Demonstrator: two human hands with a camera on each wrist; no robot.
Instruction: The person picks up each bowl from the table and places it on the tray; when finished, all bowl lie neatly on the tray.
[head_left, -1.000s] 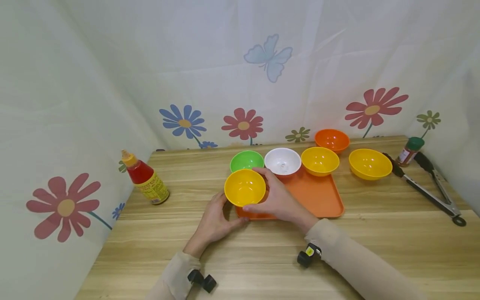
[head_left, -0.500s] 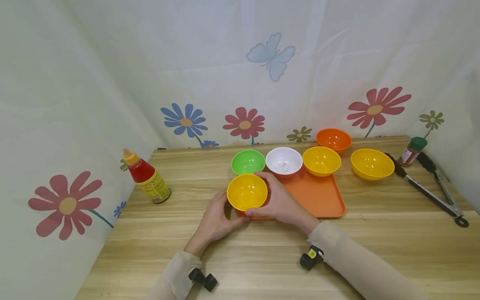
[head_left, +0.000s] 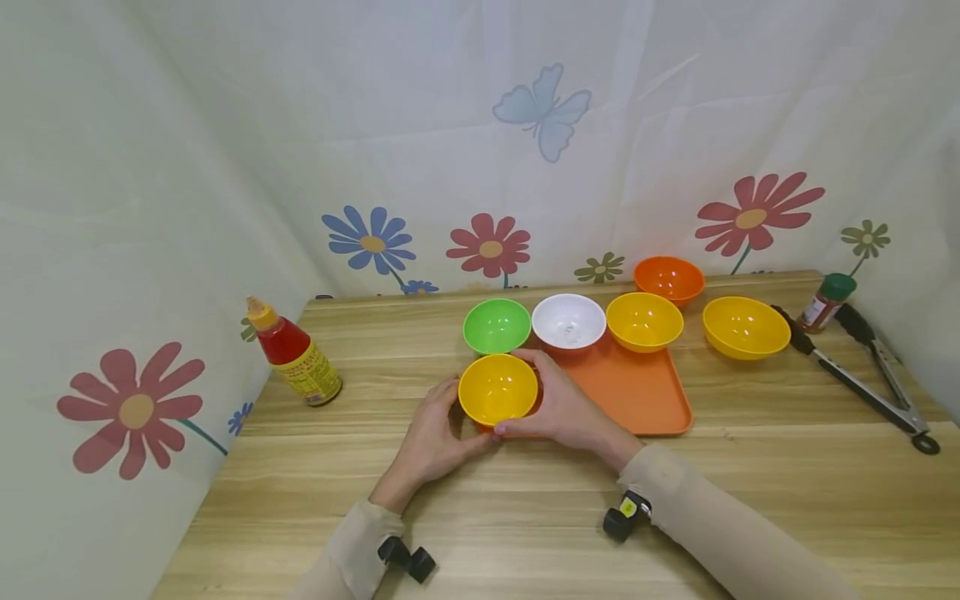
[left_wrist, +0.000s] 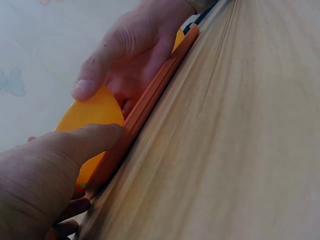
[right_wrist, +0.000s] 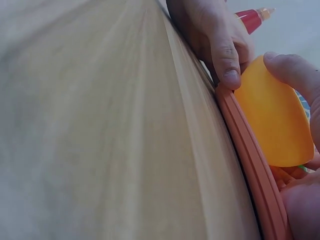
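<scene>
A: Grip tips for a glossy yellow plastic bowl (head_left: 498, 390) over the near-left corner of a flat orange plastic tray (head_left: 636, 390)?

B: Probably light, stiff, slick; hug the sides. Already held in the wide-curved right hand (head_left: 564, 407), with the loosely curled left hand (head_left: 431, 437) on that corner.

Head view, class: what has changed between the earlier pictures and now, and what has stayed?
The near yellow bowl, held in the right hand, has moved down the picture, uncovering more of the green bowl. The left hand, orange tray and right hand's grip stayed as they were.
</scene>
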